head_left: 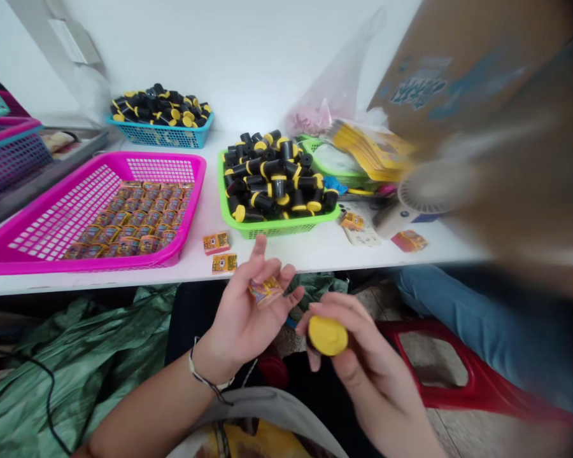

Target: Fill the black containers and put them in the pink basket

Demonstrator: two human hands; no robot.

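Observation:
My left hand (248, 305) pinches a small orange printed packet (265, 291) between thumb and fingertips, just below the table's front edge. My right hand (358, 350) is wrapped round a black tube with a yellow cap (327, 335), cap facing me. The two hands are close together over my lap. A green basket (277, 226) heaped with black tubes with yellow caps stands on the white table (315, 251) right above my hands. Two loose orange packets (219, 251) lie by the table edge.
A pink basket (42, 222) holds rows of orange packets at the left. A blue basket (160, 132) of tubes stands at the back. A small white fan (423, 191), yellow sheets and a plastic bag lie right. Another person's blue-clad leg (482, 324) and a red stool sit right.

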